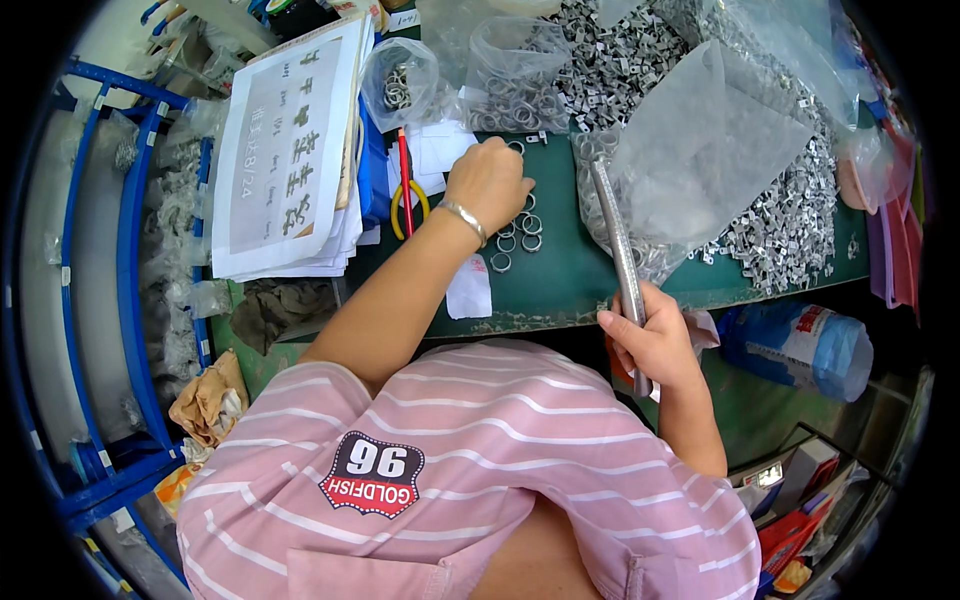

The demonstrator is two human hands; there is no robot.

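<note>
My right hand (655,335) is wrapped around a silver, tapered ring mandrel (622,235), near its thick lower end at the table's front edge. The mandrel slants up and away, its thin tip over a clear bag of metal parts (600,200). On the green tabletop, my left hand (487,183) rests with its fingers curled together; their tips are mostly hidden, so what they hold cannot be made out. One ring shows just beyond these fingers. Several loose silver rings (531,242) lie beside the hand, to its right and nearer to me.
Small metal clips (780,230) are heaped at the right and back. Clear bags of rings (515,100) stand behind my left hand. Yellow-handled scissors (408,205), a red pen and a paper stack (285,160) are at left. A blue bottle (800,345) lies below the table's right edge.
</note>
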